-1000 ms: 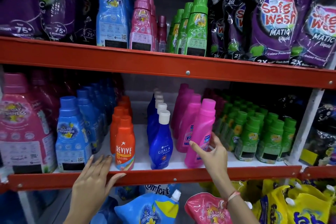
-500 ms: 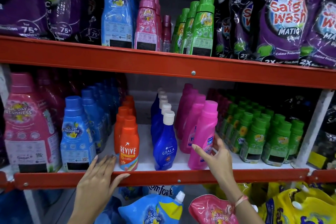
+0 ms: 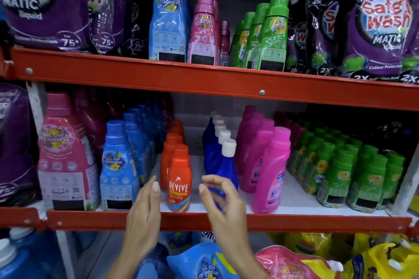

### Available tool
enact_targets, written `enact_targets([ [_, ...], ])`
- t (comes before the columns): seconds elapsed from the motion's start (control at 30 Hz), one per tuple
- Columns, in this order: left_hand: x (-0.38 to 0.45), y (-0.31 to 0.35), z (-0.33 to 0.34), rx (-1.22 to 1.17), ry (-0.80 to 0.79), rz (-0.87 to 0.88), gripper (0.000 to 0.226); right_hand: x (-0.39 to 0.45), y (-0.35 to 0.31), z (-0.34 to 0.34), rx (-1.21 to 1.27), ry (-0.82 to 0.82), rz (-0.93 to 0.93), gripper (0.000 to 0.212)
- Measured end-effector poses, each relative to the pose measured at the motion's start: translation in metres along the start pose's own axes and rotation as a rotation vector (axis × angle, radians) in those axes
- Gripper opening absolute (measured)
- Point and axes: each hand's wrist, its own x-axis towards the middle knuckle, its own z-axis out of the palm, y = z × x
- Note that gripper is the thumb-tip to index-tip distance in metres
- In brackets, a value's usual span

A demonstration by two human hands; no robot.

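Left hand [image 3: 145, 215] and right hand [image 3: 223, 204] moved in beside Revive bottle [image 3: 179, 179] — grips spread.

Bright even shop light, glossy glare, blurred warped edges, dim shelf backs

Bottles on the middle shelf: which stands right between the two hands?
The front orange bottle marked Revive: it alone stands in the gap between the left hand and right hand. The white-capped blue bottle sits partly behind the right hand.
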Motion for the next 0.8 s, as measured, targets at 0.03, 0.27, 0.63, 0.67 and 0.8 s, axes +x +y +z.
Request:
enact_targets([
  [0.03,0.002,0.002,-0.001,-0.066,-0.018,-0.041,0.083,0.000,-0.002,0.008,0.019,-0.063,0.065,0.022],
  [0.27,0.015,0.003,-0.003,-0.171,-0.235,-0.241,0.094,0.023,-0.004,0.030,0.198,-0.216,0.528,0.056],
  [0.63,0.017,0.001,-0.017,-0.274,-0.279,-0.277,0.114,0.031,-0.011,0.041,0.304,-0.328,0.624,0.064],
  [0.67,0.017,0.001,-0.019,-0.285,-0.274,-0.269,0.110,0.032,-0.010,0.044,0.306,-0.329,0.619,0.065],
  [0.8,0.015,0.003,-0.023,-0.297,-0.272,-0.257,0.097,0.034,-0.017,0.051,0.383,-0.282,0.665,0.065],
])
